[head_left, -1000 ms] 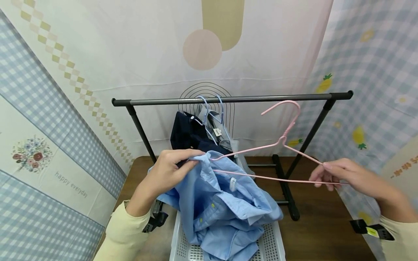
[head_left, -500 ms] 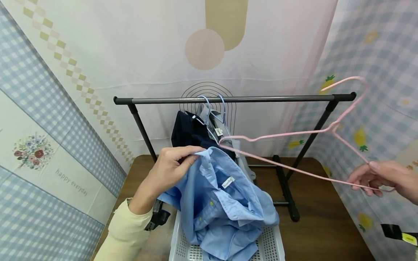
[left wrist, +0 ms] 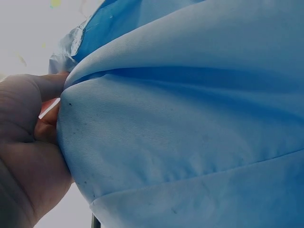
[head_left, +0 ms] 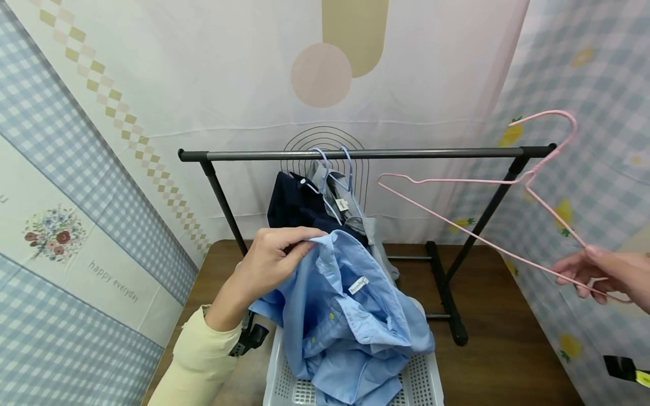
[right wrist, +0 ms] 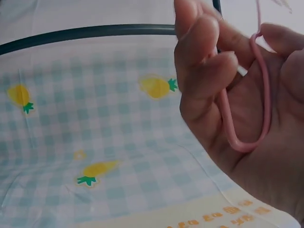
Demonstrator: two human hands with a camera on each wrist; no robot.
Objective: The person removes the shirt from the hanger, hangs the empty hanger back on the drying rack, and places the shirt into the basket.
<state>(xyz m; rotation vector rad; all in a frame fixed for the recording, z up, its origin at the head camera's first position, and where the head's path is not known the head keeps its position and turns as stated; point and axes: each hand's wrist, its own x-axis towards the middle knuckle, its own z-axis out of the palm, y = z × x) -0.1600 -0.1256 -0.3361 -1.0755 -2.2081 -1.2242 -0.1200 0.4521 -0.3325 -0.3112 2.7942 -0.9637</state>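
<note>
A light blue button shirt (head_left: 350, 338) hangs from my left hand (head_left: 269, 262), which pinches it near the collar between thumb and fingers. Its lower part drops into a white basket (head_left: 429, 375), and a white label shows inside the neck. In the left wrist view the shirt (left wrist: 166, 137) fills most of the picture, bunched at the pinch of the left hand (left wrist: 33, 128). Off to the right, my right hand (head_left: 604, 273) grips one end of a pink hanger (head_left: 467, 228). The right wrist view shows the hanger's rounded end (right wrist: 244, 145) lying across the palm of the right hand (right wrist: 242, 95).
Behind the shirt stands a black clothes rack (head_left: 406, 153) on a brown wooden table (head_left: 497, 338). Dark navy clothing (head_left: 291, 203) and a grey garment (head_left: 376, 248) hang from it on blue hangers (head_left: 350, 175). Patterned curtains (head_left: 244, 73) surround the table.
The right hand has pulled the pink hanger out to the right, so its left end is now clear of the shirt and higher. The left hand keeps its pinch, nearly still.
</note>
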